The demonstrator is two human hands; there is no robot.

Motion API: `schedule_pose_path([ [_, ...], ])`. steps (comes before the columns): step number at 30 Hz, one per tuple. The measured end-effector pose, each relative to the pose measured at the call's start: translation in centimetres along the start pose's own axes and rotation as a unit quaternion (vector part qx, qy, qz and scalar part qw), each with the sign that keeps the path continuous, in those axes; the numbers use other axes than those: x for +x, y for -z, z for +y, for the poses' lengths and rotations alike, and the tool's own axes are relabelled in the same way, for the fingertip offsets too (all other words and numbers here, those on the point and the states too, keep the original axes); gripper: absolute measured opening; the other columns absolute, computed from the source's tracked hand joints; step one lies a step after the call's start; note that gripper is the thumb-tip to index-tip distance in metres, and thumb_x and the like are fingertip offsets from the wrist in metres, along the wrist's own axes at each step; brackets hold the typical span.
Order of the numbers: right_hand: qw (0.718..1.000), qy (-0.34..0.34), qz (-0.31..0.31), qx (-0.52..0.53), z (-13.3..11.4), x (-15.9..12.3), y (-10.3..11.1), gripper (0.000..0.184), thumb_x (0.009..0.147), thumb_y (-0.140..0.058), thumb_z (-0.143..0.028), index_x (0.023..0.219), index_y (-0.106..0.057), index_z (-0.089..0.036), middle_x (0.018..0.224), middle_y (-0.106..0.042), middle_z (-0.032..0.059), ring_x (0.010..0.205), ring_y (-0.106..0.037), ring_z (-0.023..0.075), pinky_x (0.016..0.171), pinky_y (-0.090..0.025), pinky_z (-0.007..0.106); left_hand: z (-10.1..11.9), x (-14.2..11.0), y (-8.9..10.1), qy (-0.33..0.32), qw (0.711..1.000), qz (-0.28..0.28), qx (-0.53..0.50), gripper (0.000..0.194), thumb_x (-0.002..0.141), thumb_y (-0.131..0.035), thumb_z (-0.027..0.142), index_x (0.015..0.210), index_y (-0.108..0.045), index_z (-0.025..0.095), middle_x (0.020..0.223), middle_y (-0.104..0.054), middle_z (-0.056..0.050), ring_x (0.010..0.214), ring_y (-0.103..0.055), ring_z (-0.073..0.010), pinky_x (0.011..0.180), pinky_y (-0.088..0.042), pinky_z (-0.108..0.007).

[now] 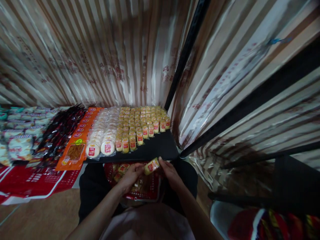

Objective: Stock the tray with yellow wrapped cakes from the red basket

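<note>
head view: the small yellow packet [151, 166] is between the hands, above the red basket [157, 190], its long axis slanting from 8 to 2 o'clock. the left hand [130, 177] has thumb and fingers pinched on the 8 o'clock end; the right hand [171, 173], loosely curled, meets the 2 o'clock end, though i can't tell how firmly. both look about equally near. the shelf [155, 146] lies at 12 o'clock from the packet, with the matching rows [145, 131] toward 11.
</note>
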State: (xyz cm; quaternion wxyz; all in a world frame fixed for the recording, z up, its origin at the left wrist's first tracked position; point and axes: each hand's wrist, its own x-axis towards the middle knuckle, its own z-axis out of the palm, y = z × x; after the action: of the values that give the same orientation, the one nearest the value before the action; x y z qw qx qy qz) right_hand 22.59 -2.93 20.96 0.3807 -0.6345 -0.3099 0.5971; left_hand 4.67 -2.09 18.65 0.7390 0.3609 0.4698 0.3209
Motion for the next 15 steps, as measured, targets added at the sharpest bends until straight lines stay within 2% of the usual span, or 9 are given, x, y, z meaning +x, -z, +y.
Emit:
schedule_pose_path([
  [3,0.997,0.074,-0.018,0.018,-0.6,-0.1,0.1,0.05,0.065,-0.059,-0.066,0.068,-0.06,-0.017,0.059,-0.062,0.0002,0.054,-0.057,0.0121,0.053,-0.042,0.023,0.0,-0.1,-1.2,-0.009,0.997,0.004,-0.071,0.044,0.06,-0.077,0.042,0.09,-0.066,0.013,0.088,-0.068,-0.009,0.082,-0.063,-0.0191,0.075,-0.046,-0.028],
  [8,0.989,0.145,-0.027,-0.009,-0.4,0.7,0.0,0.052,0.061,-0.065,-0.061,0.091,-0.063,-0.018,0.081,-0.068,0.0047,0.074,-0.063,0.0187,0.067,-0.049,0.029,0.2,0.9,-3.6,-0.029,0.987,0.034,-0.157,0.042,0.057,-0.081,0.034,0.09,-0.066,0.013,0.089,-0.069,-0.008,0.082,-0.064,-0.0174,0.081,-0.047,-0.027],
  [11,0.982,0.188,-0.008,-0.021,0.2,1.5,0.1,0.05,0.066,-0.062,-0.058,0.097,-0.062,-0.018,0.091,-0.069,0.0077,0.085,-0.064,0.0219,0.079,-0.05,0.033,0.4,2.0,-4.8,-0.045,0.983,0.052,-0.173,0.037,0.059,-0.08,0.031,0.087,-0.065,0.013,0.089,-0.069,-0.009,0.082,-0.064,-0.017,0.082,-0.048,-0.028],
  [15,0.973,0.22,0.044,-0.055,0.8,3.2,0.6,0.042,0.075,-0.053,-0.05,0.103,-0.06,-0.02,0.096,-0.069,0.0076,0.085,-0.065,0.0216,0.079,-0.051,0.032,1.0,3.9,-6.0,-0.045,0.984,0.067,-0.156,0.026,0.067,-0.074,0.024,0.088,-0.064,0.013,0.089,-0.068,-0.009,0.083,-0.064,-0.0165,0.081,-0.049,-0.028],
])
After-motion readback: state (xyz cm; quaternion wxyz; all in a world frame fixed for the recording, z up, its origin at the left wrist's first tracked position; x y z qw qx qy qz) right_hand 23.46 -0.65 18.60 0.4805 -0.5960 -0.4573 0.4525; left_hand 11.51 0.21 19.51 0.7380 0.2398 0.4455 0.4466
